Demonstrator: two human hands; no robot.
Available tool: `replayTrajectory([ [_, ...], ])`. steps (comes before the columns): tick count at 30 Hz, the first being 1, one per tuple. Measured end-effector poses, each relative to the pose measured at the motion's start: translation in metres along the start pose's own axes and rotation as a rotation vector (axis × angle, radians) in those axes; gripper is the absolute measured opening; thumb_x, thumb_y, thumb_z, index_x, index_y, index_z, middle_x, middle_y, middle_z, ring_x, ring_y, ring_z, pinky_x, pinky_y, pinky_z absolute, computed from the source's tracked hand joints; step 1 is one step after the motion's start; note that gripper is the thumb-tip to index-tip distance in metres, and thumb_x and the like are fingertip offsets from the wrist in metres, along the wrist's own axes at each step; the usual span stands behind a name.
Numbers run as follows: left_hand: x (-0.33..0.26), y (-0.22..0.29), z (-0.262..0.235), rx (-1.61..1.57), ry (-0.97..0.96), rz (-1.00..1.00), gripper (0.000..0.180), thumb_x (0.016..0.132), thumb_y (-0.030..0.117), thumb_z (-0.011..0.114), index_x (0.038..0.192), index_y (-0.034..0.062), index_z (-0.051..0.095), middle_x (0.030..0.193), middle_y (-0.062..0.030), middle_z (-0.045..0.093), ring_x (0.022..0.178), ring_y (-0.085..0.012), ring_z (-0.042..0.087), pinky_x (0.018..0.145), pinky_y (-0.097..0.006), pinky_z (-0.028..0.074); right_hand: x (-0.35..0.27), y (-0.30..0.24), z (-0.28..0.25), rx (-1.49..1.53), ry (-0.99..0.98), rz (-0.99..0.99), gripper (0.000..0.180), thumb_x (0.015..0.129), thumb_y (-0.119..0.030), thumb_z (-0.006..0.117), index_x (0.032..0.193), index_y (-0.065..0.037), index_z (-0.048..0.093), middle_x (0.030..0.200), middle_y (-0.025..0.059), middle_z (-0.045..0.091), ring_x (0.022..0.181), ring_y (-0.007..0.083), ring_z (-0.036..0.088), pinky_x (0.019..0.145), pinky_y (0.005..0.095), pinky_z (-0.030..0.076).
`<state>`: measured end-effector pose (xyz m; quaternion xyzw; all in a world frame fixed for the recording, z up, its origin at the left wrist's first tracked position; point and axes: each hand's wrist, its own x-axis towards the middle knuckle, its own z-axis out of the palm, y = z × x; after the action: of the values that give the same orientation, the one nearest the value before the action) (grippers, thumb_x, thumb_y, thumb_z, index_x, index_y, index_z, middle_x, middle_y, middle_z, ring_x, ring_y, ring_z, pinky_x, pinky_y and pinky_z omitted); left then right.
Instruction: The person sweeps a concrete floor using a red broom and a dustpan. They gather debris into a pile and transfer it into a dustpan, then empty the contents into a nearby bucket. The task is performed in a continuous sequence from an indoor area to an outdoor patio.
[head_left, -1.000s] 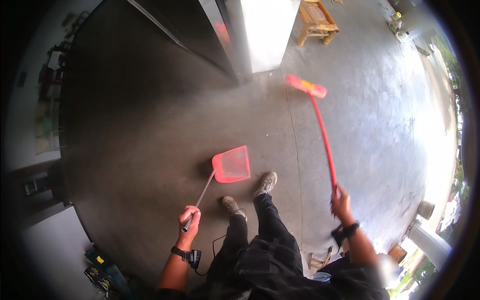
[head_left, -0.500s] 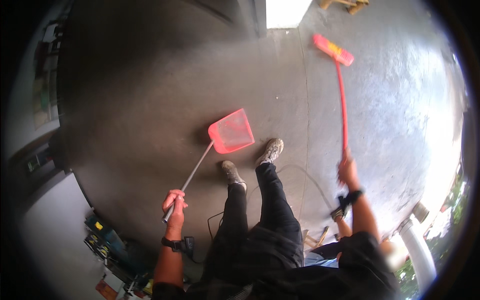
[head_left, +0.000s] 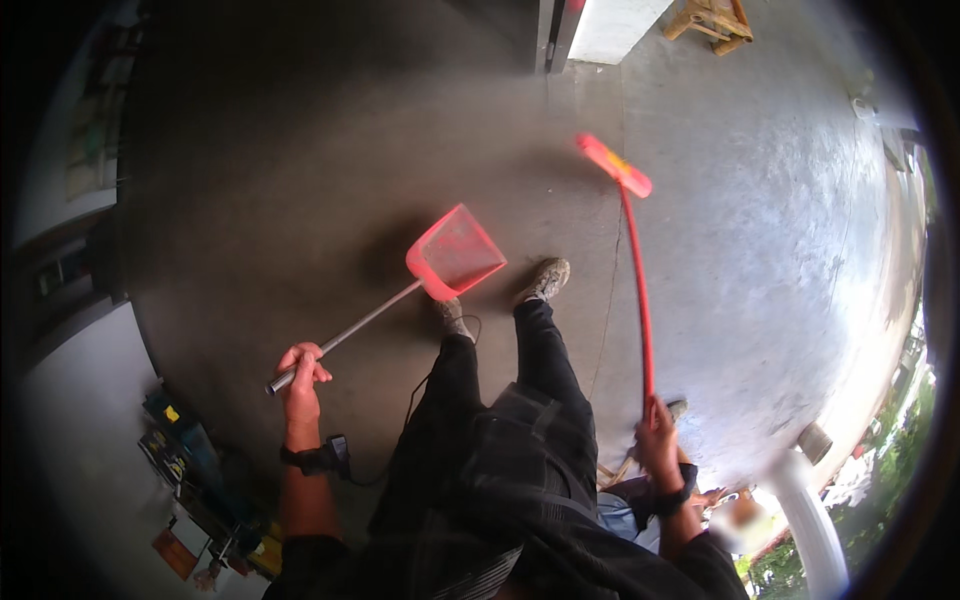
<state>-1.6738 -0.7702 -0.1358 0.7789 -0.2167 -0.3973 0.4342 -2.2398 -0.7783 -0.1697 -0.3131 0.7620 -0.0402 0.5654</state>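
My left hand (head_left: 304,368) is wrapped round the grey metal handle of a red dustpan (head_left: 455,252). The pan hangs in front of my feet, its wide mouth toward the upper right, with specks of dirt in it. In my right hand (head_left: 657,442) is the long red stick of a broom (head_left: 615,165). The broom's red and yellow head points away from me, far to the right of the pan; whether its bristles touch the floor I cannot tell. Both wrists carry black straps, and a cable runs from the left one.
Grey concrete floor (head_left: 300,230) spreads around my shoes (head_left: 545,280). A white pillar (head_left: 610,30) and a wooden stool (head_left: 712,22) stand at the far side. Tools and boxes (head_left: 185,440) line the lower left. Another person (head_left: 620,510) sits close by at my lower right.
My right hand has come down and left, bringing the broom head nearer and leftward. The left hand has shifted left, and the dustpan has tilted slightly.
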Motion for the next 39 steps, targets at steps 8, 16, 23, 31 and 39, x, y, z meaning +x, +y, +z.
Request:
replayTrajectory([
  [8, 0.012, -0.024, -0.036, -0.079, -0.165, 0.11, 0.028, 0.093, 0.027, 0.058, 0.075, 0.006, 0.052, 0.089, -0.006, 0.058, 0.056, -0.0072, 0.048, 0.052, -0.026, 0.048, 0.126, -0.025, -0.005, 0.126, 0.092, 0.072, 0.053, 0.088, -0.003, 0.051, 0.139, -0.013, 0.042, 0.057, 0.0005, 0.045, 0.041, 0.0118, 0.046, 0.035, 0.0292, 0.042],
  [16, 0.023, -0.042, -0.041, -0.047, -0.182, 0.168, 0.04, 0.096, 0.038, 0.054, 0.069, 0.0082, 0.048, 0.085, -0.0047, 0.057, 0.052, -0.0053, 0.044, 0.049, -0.024, 0.047, 0.009, 0.131, 0.154, -0.202, 0.06, -0.044, 0.057, 0.082, -0.004, 0.052, 0.138, -0.01, 0.046, 0.08, 0.014, 0.059, 0.073, 0.024, 0.061, 0.063, 0.0362, 0.048],
  [23, 0.019, -0.051, -0.041, 0.034, -0.117, 0.138, 0.036, 0.097, 0.036, 0.053, 0.074, 0.0085, 0.054, 0.082, -0.0015, 0.057, 0.051, -0.0039, 0.042, 0.048, -0.023, 0.046, -0.112, 0.123, 0.158, 0.281, -0.127, 0.255, 0.061, 0.081, -0.003, 0.061, 0.14, -0.002, 0.045, 0.098, 0.0073, 0.064, 0.083, 0.0107, 0.058, 0.072, 0.0246, 0.048],
  [31, 0.037, -0.067, -0.064, 0.159, -0.063, 0.063, 0.027, 0.096, 0.034, 0.057, 0.09, 0.0074, 0.058, 0.084, -0.0026, 0.059, 0.051, -0.0057, 0.045, 0.046, -0.024, 0.046, -0.009, 0.141, 0.142, 0.132, 0.164, 0.049, 0.049, 0.082, -0.002, 0.054, 0.13, -0.009, 0.051, 0.069, 0.0167, 0.06, 0.055, 0.0254, 0.062, 0.051, 0.0378, 0.051],
  [39, 0.045, -0.067, -0.075, 0.328, -0.149, 0.091, 0.033, 0.097, 0.039, 0.055, 0.082, 0.0097, 0.05, 0.084, -0.0021, 0.057, 0.046, -0.0058, 0.044, 0.041, -0.022, 0.045, -0.073, 0.219, 0.272, 0.077, 0.122, -0.001, 0.059, 0.083, -0.006, 0.054, 0.14, -0.013, 0.043, 0.102, 0.0301, 0.063, 0.101, 0.0462, 0.06, 0.085, 0.0479, 0.05],
])
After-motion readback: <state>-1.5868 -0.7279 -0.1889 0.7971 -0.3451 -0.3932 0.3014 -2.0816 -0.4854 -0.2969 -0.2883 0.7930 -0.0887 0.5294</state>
